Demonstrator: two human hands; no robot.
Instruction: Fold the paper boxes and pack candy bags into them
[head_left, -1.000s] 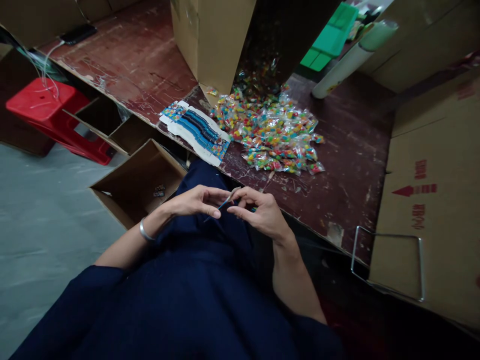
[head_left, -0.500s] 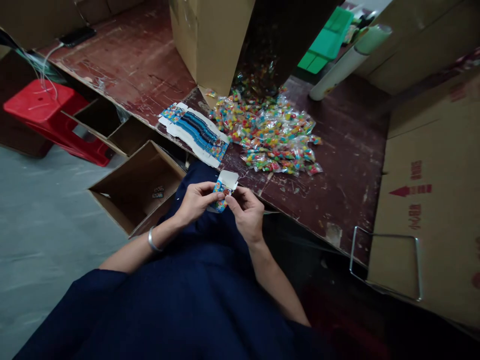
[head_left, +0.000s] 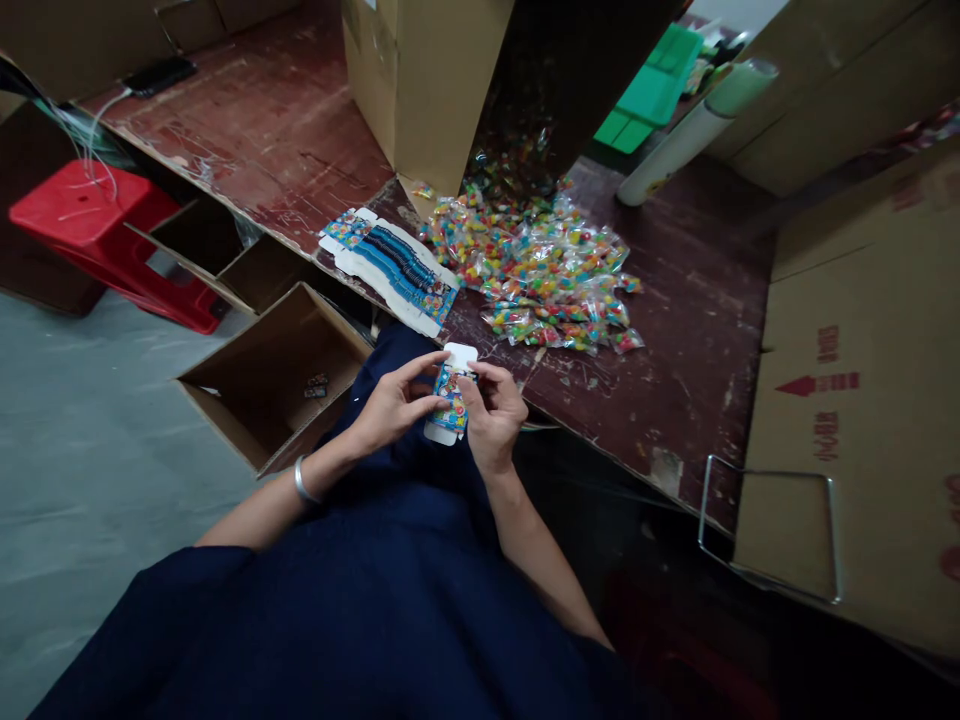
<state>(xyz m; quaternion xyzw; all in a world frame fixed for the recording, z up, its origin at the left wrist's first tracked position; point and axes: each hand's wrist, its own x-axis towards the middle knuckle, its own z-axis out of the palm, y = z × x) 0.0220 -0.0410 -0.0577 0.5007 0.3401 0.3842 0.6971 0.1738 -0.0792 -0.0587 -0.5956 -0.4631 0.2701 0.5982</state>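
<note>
Between my two hands, above my lap, is a small printed carton, mostly blue, with white flaps sticking out at its top and bottom ends. My left hand grips its left side between thumb and fingers. On the opposite side my right hand holds it, thumb across the printed face and forefinger near the upper flap. Just beyond, flat blue carton blanks lie in an overlapping row at the table edge. To their right spreads a heap of clear candy packets with colourful pieces inside.
A tall cardboard box stands behind the packets on the dark red table. An open carton sits below the edge at left, near a red stool. At right are a large carton and a metal wire frame.
The small carton has turned more upright and its printed face and lower white flap now show more. Both hands have shifted their fingers along its sides.
</note>
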